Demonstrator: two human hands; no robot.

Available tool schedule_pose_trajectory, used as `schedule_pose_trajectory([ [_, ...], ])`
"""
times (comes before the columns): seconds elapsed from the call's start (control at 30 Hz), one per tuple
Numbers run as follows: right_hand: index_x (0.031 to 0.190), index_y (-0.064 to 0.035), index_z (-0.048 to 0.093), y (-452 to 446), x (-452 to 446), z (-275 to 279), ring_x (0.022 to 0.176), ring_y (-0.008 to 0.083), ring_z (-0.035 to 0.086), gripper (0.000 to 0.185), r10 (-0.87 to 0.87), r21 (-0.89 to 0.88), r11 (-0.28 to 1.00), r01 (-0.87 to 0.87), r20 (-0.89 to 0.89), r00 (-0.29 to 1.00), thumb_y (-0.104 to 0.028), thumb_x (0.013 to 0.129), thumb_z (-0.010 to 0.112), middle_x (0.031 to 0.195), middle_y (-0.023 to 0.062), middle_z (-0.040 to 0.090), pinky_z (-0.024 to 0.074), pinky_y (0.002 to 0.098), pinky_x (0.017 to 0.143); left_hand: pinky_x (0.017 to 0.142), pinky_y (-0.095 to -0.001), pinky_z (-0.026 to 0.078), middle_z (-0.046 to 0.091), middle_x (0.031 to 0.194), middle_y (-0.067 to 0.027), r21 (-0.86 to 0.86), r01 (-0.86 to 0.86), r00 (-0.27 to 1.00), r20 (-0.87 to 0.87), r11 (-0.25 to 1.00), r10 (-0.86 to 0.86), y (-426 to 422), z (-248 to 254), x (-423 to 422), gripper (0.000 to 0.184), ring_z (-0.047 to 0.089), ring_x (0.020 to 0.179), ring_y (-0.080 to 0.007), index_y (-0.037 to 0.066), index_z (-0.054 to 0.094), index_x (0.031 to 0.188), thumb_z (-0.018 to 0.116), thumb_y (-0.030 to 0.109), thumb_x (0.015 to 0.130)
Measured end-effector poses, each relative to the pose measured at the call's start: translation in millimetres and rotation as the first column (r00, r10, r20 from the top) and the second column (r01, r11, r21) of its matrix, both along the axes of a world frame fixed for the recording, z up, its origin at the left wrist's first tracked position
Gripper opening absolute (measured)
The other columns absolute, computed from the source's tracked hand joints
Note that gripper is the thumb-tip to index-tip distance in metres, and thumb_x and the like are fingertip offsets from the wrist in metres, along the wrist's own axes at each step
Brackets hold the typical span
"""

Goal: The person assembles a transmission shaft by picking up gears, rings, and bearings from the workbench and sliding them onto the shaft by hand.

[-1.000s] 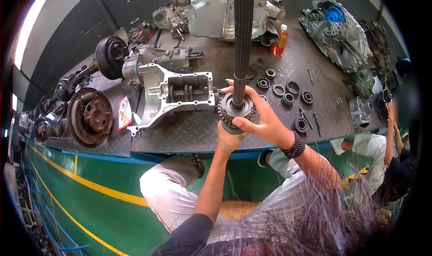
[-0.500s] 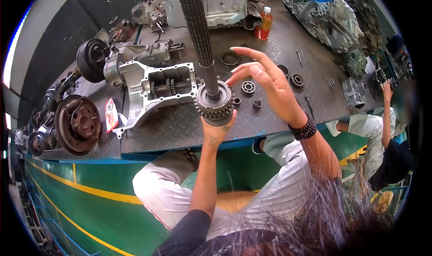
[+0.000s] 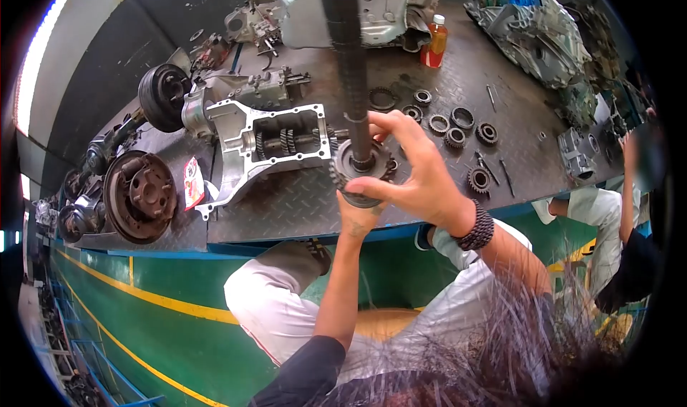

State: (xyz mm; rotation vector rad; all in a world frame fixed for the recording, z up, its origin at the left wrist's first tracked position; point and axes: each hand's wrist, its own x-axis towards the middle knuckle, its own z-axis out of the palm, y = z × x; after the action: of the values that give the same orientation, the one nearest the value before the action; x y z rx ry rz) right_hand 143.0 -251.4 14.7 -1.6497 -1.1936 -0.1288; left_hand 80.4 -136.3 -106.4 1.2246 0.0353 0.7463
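My left hand point(image 3: 358, 217) is wrapped round the underside of a gear assembly point(image 3: 351, 171), and most of its fingers are hidden beneath it. A long dark splined shaft point(image 3: 347, 56) rises upright out of the gears. My right hand point(image 3: 422, 178), with a beaded bracelet at the wrist, grips the gear assembly from the right, thumb at its front and fingers round its far side. Left of my hands lies an open silver housing point(image 3: 232, 171) with a geared shaft inside. Loose gears and rings point(image 3: 454, 137) lie on the metal table point(image 3: 300, 214) to the right.
A large silver casing point(image 3: 304, 13) and an orange bottle point(image 3: 434, 45) stand at the back. Brake drums point(image 3: 141, 196) are at the left, beside a red-and-white packet point(image 3: 193, 183). Another casing point(image 3: 533, 38) is at the back right. A person's arm point(image 3: 628, 185) shows at the far right.
My right hand first came off the gears with its fingers spread, then closed round them again. The view shifted left and partly back, and the shaft tilted and came upright again.
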Motion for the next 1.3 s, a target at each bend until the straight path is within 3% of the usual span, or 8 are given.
schedule_pose_trajectory([
  [0.1, 0.156, -0.0057, 0.045, 0, 1, 5, 0.111, 0.0216, 0.061, 0.105, 0.026, -0.01, 1.0, -0.026, 0.043, 0.999, -0.039, 0.071, 0.097, 0.124, 0.0102, 0.063, 0.0489, 0.0381, 0.103, 0.104, -0.0347, 0.049, 0.066, 0.124, -0.0047, 0.041, 0.016, 1.0, -0.009, 0.999, -0.016, 3, 1, -2, 0.063, 0.062, 0.113, -0.0167, 0.003, 0.06, 0.133, 0.086, 0.007, 0.076],
  [0.2, 0.157, -0.0086, 0.043, -19, 52, -1, 0.113, 0.0218, 0.062, 0.076, 0.195, 0.15, 0.977, -0.152, -0.329, 0.924, -0.039, 0.095, 0.077, 0.129, 0.0096, 0.064, 0.0495, 0.0408, 0.102, 0.106, -0.0347, 0.047, 0.064, 0.126, -0.0055, 0.245, -0.068, 0.991, -0.097, 0.967, 0.094, 15, -29, -2, 0.067, 0.062, 0.114, -0.018, 0.003, 0.057, 0.136, 0.088, 0.006, 0.076],
  [0.43, 0.117, -0.0038, 0.072, -63, 168, -93, 0.098, 0.0232, 0.069, 0.022, -0.497, -0.264, 0.836, 0.481, 0.008, 0.868, -0.016, 0.101, 0.064, 0.116, 0.0131, 0.07, 0.0551, 0.0359, 0.09, 0.111, -0.0359, 0.043, 0.063, 0.133, -0.0079, 0.241, -0.07, 0.994, -0.066, 0.968, 0.089, 13, -39, -1, 0.068, 0.058, 0.123, -0.0199, 0.004, 0.057, 0.139, 0.086, 0.004, 0.078],
  [0.57, 0.13, -0.0088, 0.067, -68, 166, -111, 0.112, 0.0331, 0.066, 0.037, -0.231, -0.613, 0.77, 0.178, -0.008, 0.973, -0.028, 0.099, 0.069, 0.116, 0.0161, 0.069, 0.0523, 0.0411, 0.1, 0.11, -0.038, 0.045, 0.064, 0.13, -0.0084, 0.26, -0.11, 0.99, -0.051, 0.959, 0.128, 10, -36, -4, 0.068, 0.06, 0.12, -0.0218, 0.002, 0.058, 0.137, 0.089, 0.006, 0.076],
  [0.7, 0.141, -0.0141, 0.062, -45, 144, -135, 0.124, 0.0398, 0.059, 0.057, -0.067, -0.642, 0.762, 0.083, 0.049, 0.997, -0.031, 0.09, 0.081, 0.134, 0.0211, 0.056, 0.0505, 0.0435, 0.106, 0.11, -0.0383, 0.045, 0.065, 0.129, -0.0086, 0.275, -0.125, 0.986, -0.073, 0.953, 0.15, 11, -39, -4, 0.066, 0.061, 0.119, -0.0223, 0.002, 0.06, 0.137, 0.087, 0.007, 0.077],
  [1.03, 0.131, -0.0096, 0.067, -57, 173, -129, 0.121, 0.0377, 0.063, 0.053, 0.031, -0.725, 0.688, -0.021, 0.0, 1.0, -0.016, 0.081, 0.083, 0.13, 0.0186, 0.062, 0.0506, 0.0423, 0.105, 0.113, -0.0384, 0.043, 0.064, 0.136, -0.0103, 0.23, -0.042, 0.973, -0.213, 0.972, 0.093, 18, -52, -7, 0.067, 0.06, 0.126, -0.0231, 0.002, 0.061, 0.139, 0.086, 0.006, 0.077],
  [1.13, 0.129, -0.008, 0.067, -62, 161, -108, 0.119, 0.0369, 0.064, 0.052, -0.217, -0.847, 0.506, 0.162, 0.057, 0.975, -0.018, 0.082, 0.084, 0.131, 0.0182, 0.062, 0.0513, 0.0416, 0.104, 0.113, -0.039, 0.043, 0.064, 0.136, -0.0107, 0.244, -0.056, 0.982, -0.164, 0.968, 0.098, 18, -53, -6, 0.069, 0.059, 0.127, -0.0242, 0.003, 0.058, 0.14, 0.086, 0.006, 0.077],
  [1.3, 0.121, -0.0035, 0.069, -66, 174, -118, 0.116, 0.0364, 0.067, 0.043, -0.212, -0.703, 0.7, 0.126, -0.036, 0.977, -0.024, 0.085, 0.08, 0.119, 0.022, 0.071, 0.0531, 0.0417, 0.101, 0.113, -0.0384, 0.043, 0.064, 0.136, -0.0106, 0.196, -0.036, 0.976, -0.202, 0.98, 0.076, 20, -53, -5, 0.065, 0.06, 0.126, -0.0237, 0.002, 0.06, 0.14, 0.085, 0.006, 0.079],
])
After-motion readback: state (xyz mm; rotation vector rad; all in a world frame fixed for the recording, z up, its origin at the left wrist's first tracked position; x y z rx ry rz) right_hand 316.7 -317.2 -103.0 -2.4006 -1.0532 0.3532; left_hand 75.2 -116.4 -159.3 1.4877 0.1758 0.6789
